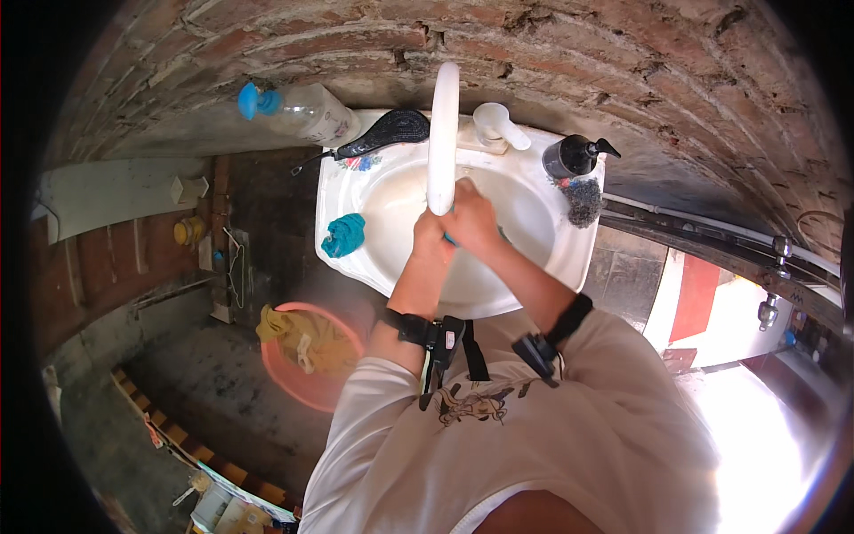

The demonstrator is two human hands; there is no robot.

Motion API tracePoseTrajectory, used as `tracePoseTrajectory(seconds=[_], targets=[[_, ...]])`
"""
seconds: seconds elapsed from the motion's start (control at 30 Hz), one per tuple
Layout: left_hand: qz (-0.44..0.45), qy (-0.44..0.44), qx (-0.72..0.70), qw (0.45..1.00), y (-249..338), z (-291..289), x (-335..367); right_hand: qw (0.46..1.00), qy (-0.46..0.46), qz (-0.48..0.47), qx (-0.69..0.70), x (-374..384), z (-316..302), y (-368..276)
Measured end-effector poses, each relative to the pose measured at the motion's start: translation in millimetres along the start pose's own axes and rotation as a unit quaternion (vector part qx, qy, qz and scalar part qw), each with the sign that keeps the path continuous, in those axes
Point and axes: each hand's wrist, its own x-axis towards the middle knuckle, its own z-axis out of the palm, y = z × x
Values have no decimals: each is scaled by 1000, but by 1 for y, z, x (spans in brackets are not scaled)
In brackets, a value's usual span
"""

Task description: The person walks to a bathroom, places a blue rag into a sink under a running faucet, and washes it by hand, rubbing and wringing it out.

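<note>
My left hand (pixel 433 235) and my right hand (pixel 474 214) are close together over the white sink (pixel 382 262), below the white curved faucet (pixel 443 133). Both hands look closed on a teal cloth (pixel 450 238); only small bits of it show between and beside my fingers. The faucet hides part of both hands, so the exact grip is unclear. On the sink's left rim lies a bunched teal cloth (pixel 343 235), apart from my hands.
A clear bottle with a blue top (pixel 311 116), a black paddle-shaped brush (pixel 387 132), a white cup (pixel 491 120), a black pump bottle (pixel 569 157) and a dark scouring pad (pixel 583 201) line the sink's edge. A pink tub (pixel 302 392) with yellowish cloth (pixel 334 343) stands lower left.
</note>
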Motion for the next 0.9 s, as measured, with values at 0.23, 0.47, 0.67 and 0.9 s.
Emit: tracePoseTrajectory(seconds=[0.23,0.47,0.67,0.9], targets=[[11,97,-28,995,3,28,-4,993,-77,-4,87,22,2,20],[46,-329,-123,935,8,-56,16,980,2,-101,172,-26,12,-18],[22,87,-14,996,4,34,3,992,-79,66,69,33,7,40],[36,-195,24,980,26,-73,27,973,27,-108,200,-24,9,-25]])
